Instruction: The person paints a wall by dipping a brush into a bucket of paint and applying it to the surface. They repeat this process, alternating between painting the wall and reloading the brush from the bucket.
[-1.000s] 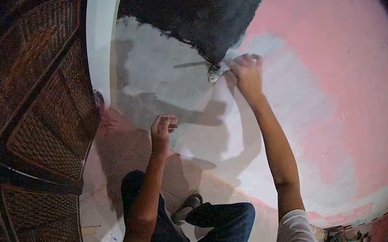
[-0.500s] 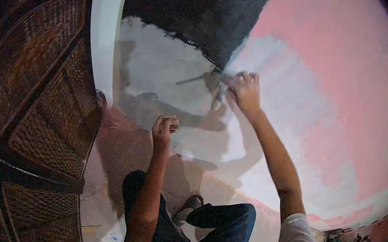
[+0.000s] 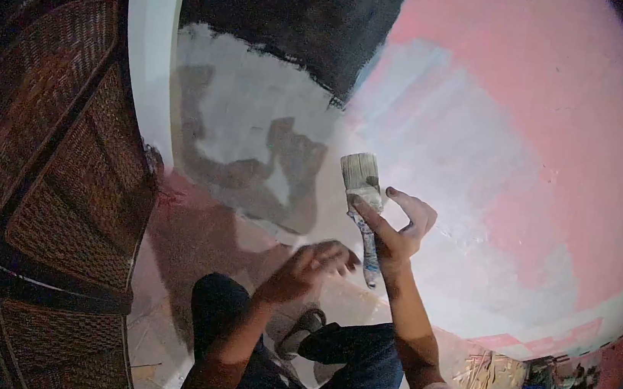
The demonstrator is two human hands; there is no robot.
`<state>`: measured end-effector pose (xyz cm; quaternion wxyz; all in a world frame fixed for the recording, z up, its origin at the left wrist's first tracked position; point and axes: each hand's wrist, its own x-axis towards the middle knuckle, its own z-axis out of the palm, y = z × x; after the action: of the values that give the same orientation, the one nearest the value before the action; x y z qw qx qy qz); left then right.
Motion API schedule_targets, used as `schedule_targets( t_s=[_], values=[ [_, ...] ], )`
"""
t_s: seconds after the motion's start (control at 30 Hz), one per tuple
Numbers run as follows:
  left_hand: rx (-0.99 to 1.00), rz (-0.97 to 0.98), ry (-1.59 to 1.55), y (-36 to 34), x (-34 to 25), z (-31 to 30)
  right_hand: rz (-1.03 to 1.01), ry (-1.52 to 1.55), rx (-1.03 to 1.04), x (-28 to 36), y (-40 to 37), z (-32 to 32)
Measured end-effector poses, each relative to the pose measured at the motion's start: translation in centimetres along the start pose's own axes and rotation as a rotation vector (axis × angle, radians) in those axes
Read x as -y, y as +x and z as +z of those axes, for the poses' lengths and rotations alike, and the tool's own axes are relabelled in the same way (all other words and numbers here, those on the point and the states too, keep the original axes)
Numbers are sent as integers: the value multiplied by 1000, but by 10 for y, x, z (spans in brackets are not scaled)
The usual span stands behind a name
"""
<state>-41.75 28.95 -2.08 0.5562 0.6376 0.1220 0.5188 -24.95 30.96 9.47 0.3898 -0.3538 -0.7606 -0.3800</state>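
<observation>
A paintbrush point(image 3: 362, 171) with pale, paint-coated bristles points upward in front of the wall, its smeared handle slanting down. My right hand point(image 3: 403, 232) pinches it near the ferrule, with the index finger lifted away. Lower and to the left, my left hand point(image 3: 312, 268) reaches toward the end of the handle; its loosely stretched fingers are slightly blurred and hold nothing. Behind the brush, the wall shows a black painted area point(image 3: 286, 15), a grey-white area point(image 3: 246, 95) below it, and pink paint point(image 3: 508, 86) with whitish strokes to the right.
Woven brown panels point(image 3: 50, 126) stand along the left side, beside a white vertical post point(image 3: 150, 61). My bent knees point(image 3: 357, 369) are close below my hands. Wood strips point(image 3: 486, 380) and assorted items lie at the lower right.
My right hand has drawn the paintbrush away from the black paint's lower corner, down and toward me, bristles now up. My left hand has moved right and down, toward the handle.
</observation>
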Motion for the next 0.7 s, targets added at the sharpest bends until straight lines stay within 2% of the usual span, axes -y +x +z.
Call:
schedule_targets(
  t_s=[0.07, 0.17, 0.2, 0.23, 0.27, 0.3, 0.33, 0.37, 0.47, 0.6, 0.67, 0.7],
  values=[
    [52, -164, -16, -1, -27, 23, 13, 16, -37, 1, -13, 9],
    [-115, -337, -240, 3, -27, 41, 26, 96, -58, 5, -24, 11],
    [-123, -320, -163, 3, -26, 39, 31, 128, -66, 4, -25, 11],
    [-126, -298, -84, 3, -25, 33, 90, 105, 22, 0, -30, 8],
    [-122, -272, -6, 6, -21, 30, 369, 359, 14, -3, -29, 8],
    [-308, -183, 24, -2, 2, 36, 643, 610, -2, -8, -24, 7],
    [-283, -161, 105, 2, 6, 29, 907, 858, -27, -17, -17, 4],
    [-259, -138, 182, 1, 7, 16, 1166, 1273, -98, -25, 1, -12],
    [-376, -174, 225, 5, 19, 3, 1252, 1811, -287, -63, 8, -41],
    [-483, -294, 162, 17, 14, -2, 1165, 1773, -203, -82, 33, -91],
    [-460, -367, 117, 17, 23, -8, 1041, 1492, -82, -106, 62, -113],
    [-480, -304, 238, 16, 33, -9, 977, 1350, -26, -121, 83, -123]
  ],
)
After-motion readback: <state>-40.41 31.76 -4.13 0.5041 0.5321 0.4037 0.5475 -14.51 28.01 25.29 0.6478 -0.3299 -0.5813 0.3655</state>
